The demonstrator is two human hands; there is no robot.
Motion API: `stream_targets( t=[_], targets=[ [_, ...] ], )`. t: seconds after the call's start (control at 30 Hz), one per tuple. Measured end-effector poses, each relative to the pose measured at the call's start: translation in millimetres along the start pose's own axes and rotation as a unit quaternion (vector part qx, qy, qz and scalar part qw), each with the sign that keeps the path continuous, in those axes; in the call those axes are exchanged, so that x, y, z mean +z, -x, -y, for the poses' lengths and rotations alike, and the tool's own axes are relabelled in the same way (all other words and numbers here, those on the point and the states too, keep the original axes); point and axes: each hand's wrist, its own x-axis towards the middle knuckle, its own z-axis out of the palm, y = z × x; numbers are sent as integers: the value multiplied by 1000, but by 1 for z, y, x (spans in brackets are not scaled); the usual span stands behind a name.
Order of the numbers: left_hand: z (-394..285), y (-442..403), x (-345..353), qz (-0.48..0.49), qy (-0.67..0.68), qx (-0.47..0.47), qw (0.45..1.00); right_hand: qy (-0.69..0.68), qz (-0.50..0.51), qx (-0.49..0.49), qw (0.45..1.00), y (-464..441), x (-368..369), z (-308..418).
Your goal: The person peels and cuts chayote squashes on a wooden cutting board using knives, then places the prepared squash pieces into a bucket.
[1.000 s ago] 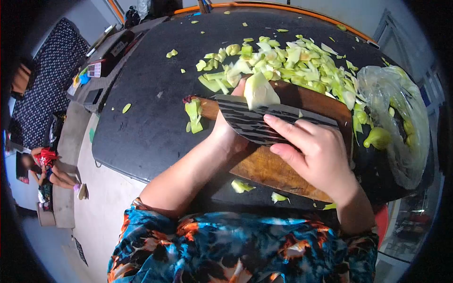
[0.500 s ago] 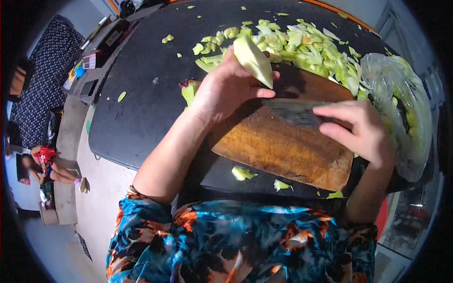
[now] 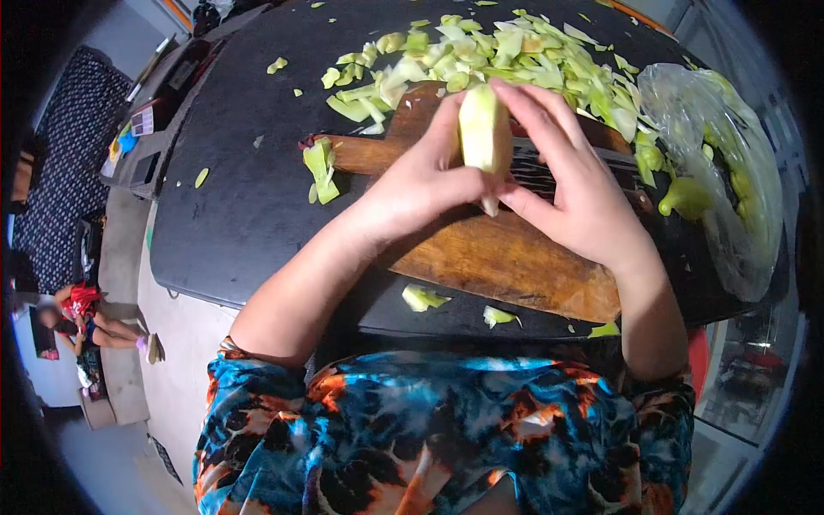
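Note:
A peeled, pale green fruit or vegetable (image 3: 485, 133) is held upright over the wooden cutting board (image 3: 515, 266), its narrow tip pointing down. My left hand (image 3: 429, 180) grips it from the left, thumb across its lower front. On the other side, my right hand (image 3: 562, 163) has fingertips at its top and its thumb near the lower tip. Behind my right hand a dark, shiny knife blade (image 3: 534, 172) lies on the board, partly covered by my fingers. The board's handle (image 3: 365, 154) sticks out to the left, with a piece of green peel (image 3: 320, 170) beside it.
A heap of pale green peelings (image 3: 515, 56) spreads across the far side of the black table (image 3: 249, 189). At right is a clear plastic bag (image 3: 717, 112) with green fruits, one green fruit (image 3: 687, 199) beside it. Peel scraps (image 3: 423, 298) lie near the front edge. A person (image 3: 90, 318) sits at far left.
My right hand has let go of the knife, now on the board, and moved left onto the peeled piece. The piece has turned upright and come nearer to me.

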Motion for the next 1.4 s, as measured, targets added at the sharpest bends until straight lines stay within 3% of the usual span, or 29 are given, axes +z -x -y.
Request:
stream_targets(
  t=[0.07, 0.2, 0.27, 0.43, 0.53, 0.63, 0.73, 0.8, 0.87, 0.97, 1.07, 1.13, 1.3, 1.33, 1.4],
  targets=[
    [-6, 5, 3, 19, -34, -33, 999, 39, 32, -12, 999, -2, -6, 5],
    [-1, 7, 14, 15, -13, -30, 999, 153, -28, -30, 987, -3, -11, 6],
    [-4, 8, 20, 12, 66, -43, 997, 84, -56, -13, 995, -5, -11, 7],
    [0, 8, 14, 12, -74, 1, 997, -82, -84, 94, 989, -3, -7, 4],
    [-8, 6, 7, -5, -119, -43, 992, -169, -92, 117, 974, -1, -4, 1],
    [-8, 1, 2, -33, -83, -24, 996, -271, -87, 145, 948, 0, -6, 6],
    [-9, -1, 2, -35, 2, 15, 999, -283, -106, 210, 930, -5, -26, -1],
    [-13, 0, -1, -38, 6, 2, 999, -288, -148, 237, 916, -7, -35, -17],
    [-14, 0, -1, -52, 12, -2, 999, -383, -187, 242, 871, -9, -43, -23],
    [-2, -4, -11, -84, -19, 46, 995, -399, -187, 253, 862, -8, -49, -28],
    [-6, -6, -15, -92, 244, -6, 966, -372, -160, 259, 877, -8, -55, -20],
    [-8, -6, -12, -216, 280, -39, 935, -334, -124, 255, 899, -3, -63, -27],
    [0, -9, -19, -259, 314, -17, 913, -306, -64, 258, 914, -2, -53, -34],
    [-2, -9, -18, -262, 313, -10, 913, -328, -53, 209, 920, -3, -44, -38],
    [-3, -7, -13, -266, 311, 0, 912, -456, -63, 218, 861, -4, -28, -20]
  ],
)
